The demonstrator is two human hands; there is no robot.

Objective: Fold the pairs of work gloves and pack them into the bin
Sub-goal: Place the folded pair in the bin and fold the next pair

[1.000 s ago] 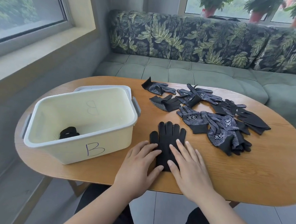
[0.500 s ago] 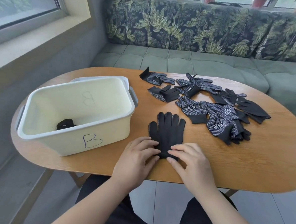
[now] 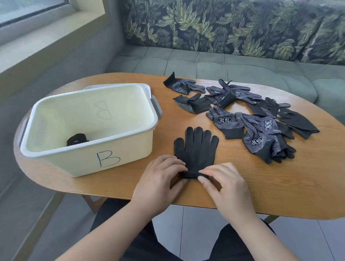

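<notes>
A black glove pair (image 3: 195, 148) lies flat near the table's front edge, fingers pointing away from me. My left hand (image 3: 158, 182) and my right hand (image 3: 227, 184) pinch its cuff, which is curled up into a small roll between them. To the left stands the cream bin (image 3: 85, 161) marked "B", holding one folded black glove bundle (image 3: 77, 139). Several loose black gloves with white dots (image 3: 248, 123) lie scattered across the back right of the table.
The oval wooden table (image 3: 285, 187) has bare wood at the front right. A green sofa (image 3: 222, 64) with leaf-print cushions runs behind it. A window sill (image 3: 42, 39) lies at the left. The bin's lid (image 3: 146, 88) sits under the bin.
Both hands slid back from the glove's palm to its cuff and curled their fingers onto it, lifting the cuff edge into a roll. The view shifted slightly downward.
</notes>
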